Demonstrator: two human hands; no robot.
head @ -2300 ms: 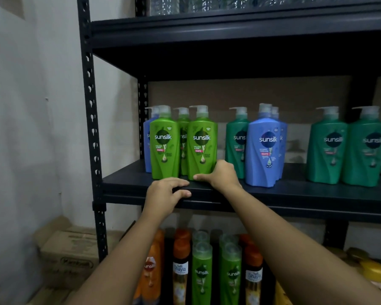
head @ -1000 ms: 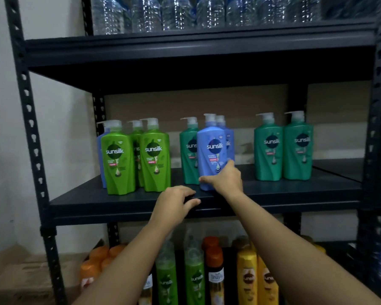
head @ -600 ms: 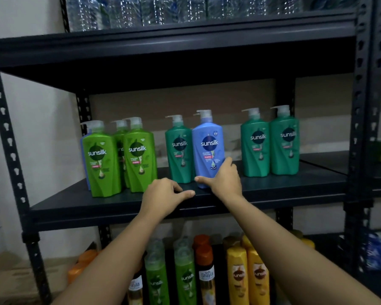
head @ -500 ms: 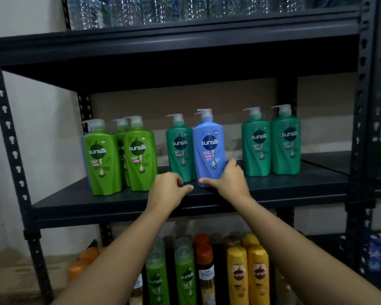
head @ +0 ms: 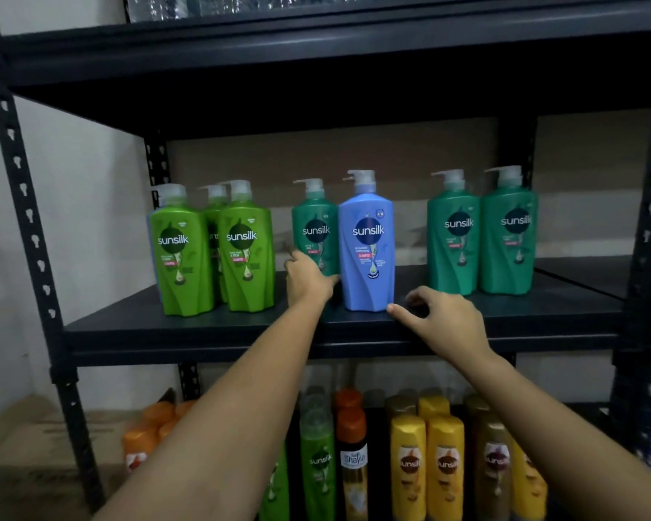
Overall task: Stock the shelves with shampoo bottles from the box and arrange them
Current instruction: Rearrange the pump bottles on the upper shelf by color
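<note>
While bottles already stand on the shelf [head: 203,325] at mid-frame, the left hand [head: 307,276] touches the teal bottle [head: 314,227], fingers loose; the right hand [head: 442,317], relaxed, touches the blue bottle [head: 367,250]. Arranging appears unfinished.

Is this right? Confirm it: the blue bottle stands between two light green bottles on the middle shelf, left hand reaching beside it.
Not quite. In the head view the blue bottle has a dark green bottle on its left, where the left hand reaches, and open shelf on its right.

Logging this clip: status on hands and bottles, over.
Left hand touching dark green pump bottle. Right hand fingertip at base of blue pump bottle, holding nothing. Both bottles upright on black metal shelf. Nothing in the way.
</note>
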